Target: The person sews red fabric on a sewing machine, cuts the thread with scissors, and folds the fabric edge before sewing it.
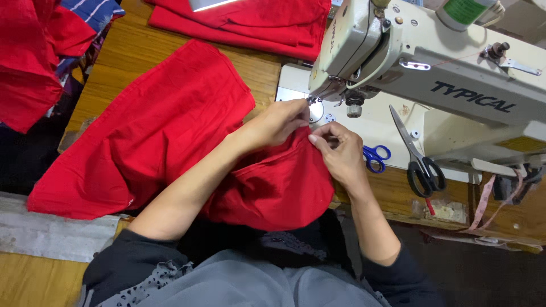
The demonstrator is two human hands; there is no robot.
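Observation:
A large piece of red cloth (165,131) lies across the wooden table and hangs over its front edge toward me. My left hand (278,122) pinches the cloth's edge just in front of the needle area of a cream sewing machine (432,68). My right hand (341,150) grips the same edge right beside it, fingers closed on the fabric. The two hands almost touch. Part of the cloth bunches under my forearms.
Black-handled scissors (418,156) lie on the machine bed to the right, with small blue-handled snips (375,156) beside my right hand. Folded red cloth (250,23) is stacked at the back. More red fabric (28,62) hangs at far left. A measuring tape (483,202) dangles at right.

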